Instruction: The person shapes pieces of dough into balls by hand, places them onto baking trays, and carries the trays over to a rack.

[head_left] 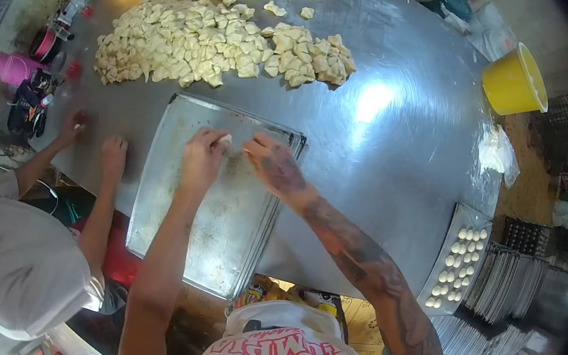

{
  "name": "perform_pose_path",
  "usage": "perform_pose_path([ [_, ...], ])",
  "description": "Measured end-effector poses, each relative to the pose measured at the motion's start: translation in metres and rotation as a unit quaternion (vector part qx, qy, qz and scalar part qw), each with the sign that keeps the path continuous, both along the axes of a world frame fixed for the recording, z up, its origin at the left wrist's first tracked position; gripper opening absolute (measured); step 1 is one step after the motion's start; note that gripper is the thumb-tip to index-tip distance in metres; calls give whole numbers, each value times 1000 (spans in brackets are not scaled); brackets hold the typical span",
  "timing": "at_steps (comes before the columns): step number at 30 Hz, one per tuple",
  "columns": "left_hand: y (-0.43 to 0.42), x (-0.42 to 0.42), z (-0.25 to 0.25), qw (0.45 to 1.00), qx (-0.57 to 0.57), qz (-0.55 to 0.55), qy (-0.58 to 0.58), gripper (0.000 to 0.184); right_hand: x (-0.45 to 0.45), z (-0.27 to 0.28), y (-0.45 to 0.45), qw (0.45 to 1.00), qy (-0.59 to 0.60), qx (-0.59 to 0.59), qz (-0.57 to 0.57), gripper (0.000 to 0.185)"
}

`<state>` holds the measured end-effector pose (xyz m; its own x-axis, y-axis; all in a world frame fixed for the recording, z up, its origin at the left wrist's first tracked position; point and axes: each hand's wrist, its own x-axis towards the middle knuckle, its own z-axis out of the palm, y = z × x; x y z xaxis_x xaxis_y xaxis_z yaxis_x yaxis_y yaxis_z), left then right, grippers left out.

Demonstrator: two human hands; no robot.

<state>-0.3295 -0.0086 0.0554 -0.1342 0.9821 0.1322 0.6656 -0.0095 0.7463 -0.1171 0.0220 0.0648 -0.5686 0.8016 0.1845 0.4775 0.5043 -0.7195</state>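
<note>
Above the metal baking tray point(181, 236), my left hand point(203, 157) has its fingers closed around a small pale dough ball point(225, 140), which shows at the fingertips. My right hand point(277, 164) is just to the right, over the tray's far right corner. Its fingers are curled together, and whatever they may hold is hidden. The tray's surface is bare metal with brownish stains, and more trays seem stacked under it. Beyond the tray lies a large heap of cut dough pieces point(180, 40), with a smaller cluster of dough pieces point(309, 56) at its right.
A co-worker point(33, 260) stands at the left, with both hands at the steel table point(384, 168). A tray point(457, 259) of dough balls sits at the right edge. A yellow bucket point(512, 81) stands at the back right. Stacked trays point(505, 283) fill the right side.
</note>
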Motion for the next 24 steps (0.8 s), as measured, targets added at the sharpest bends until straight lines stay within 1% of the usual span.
perform_pose_path([
  [1, 2, -4, -4, 998, -15, -40, 45, 23, -7, -2, -4, 1000, 16, 6, -4, 27],
  [4, 6, 2, -1, 998, -17, -26, 49, 26, -4, 2, 1, 997, 63, 39, -24, 57],
  [5, 0, 10, 5, 998, -17, -31, 52, 26, 10, 5, 7, 997, 58, 44, -35, 59],
  [6, -4, 24, 26, 992, 65, 0, 111, 27, 24, 12, 13, 996, 53, 48, -46, 60],
  [7, 9, 35, 28, 983, 112, 15, 144, 27, 37, 19, 19, 996, 48, 52, -57, 62],
  [8, 22, 47, 30, 971, 158, 34, 178, 28, 58, 9, 34, 994, 38, -11, -100, 56],
  [9, 35, 58, 17, 988, 99, 52, 108, 28, 76, -5, 44, 987, 27, -80, -140, 49],
  [10, 48, 75, 16, 996, 36, 72, 38, 29, 88, -27, 64, 982, 33, -40, -182, 35],
  [11, 78, 92, 12, 998, 38, 46, 12, 28, 95, -49, 86, 982, 42, -42, -178, 35],
  [13, 151, 130, -7, 994, 45, 84, 43, 28, 102, -74, 133, 982, 69, -4, -177, 33],
  [14, 185, 138, -19, 994, 52, 78, 53, 28, 88, -86, 149, 981, 40, 45, -186, 36],
  [15, 215, 143, -43, 992, 21, 121, 23, 27, 73, -107, 173, 970, 148, 87, -171, 40],
  [16, 230, 148, -60, 986, -17, 164, -7, 27, 60, -129, 187, 948, 250, 122, -154, 44],
  [17, 232, 153, -67, 987, -20, 159, 0, 27, 55, -116, 186, 955, 219, 13, -198, 39],
  [18, 233, 154, -68, 977, -44, 206, -27, 30, 62, -112, 185, 953, 225, 12, -202, 39],
  [19, 234, 156, -61, 964, -64, 251, -54, 33, 69, -104, 182, 953, 223, -50, -200, 34],
  [20, 226, 153, -50, 956, -131, 259, -36, 40, 75, -94, 178, 949, 220, -111, -197, 30],
  [21, 209, 143, -64, 968, -152, 190, -51, 38, 91, -84, 165, 935, 201, -215, -200, 27],
  [22, 185, 151, -60, 977, -128, 153, -71, 35, 117, -70, 149, 911, 179, -313, -197, 24],
  [23, 160, 159, -57, 983, -106, 114, -93, 31, 138, -87, 123, 906, 229, -271, -231, 27],
  [24, 123, 199, -26, 986, -40, 107, -120, 24, 163, -109, 93, 897, 277, -226, -260, 30],
])
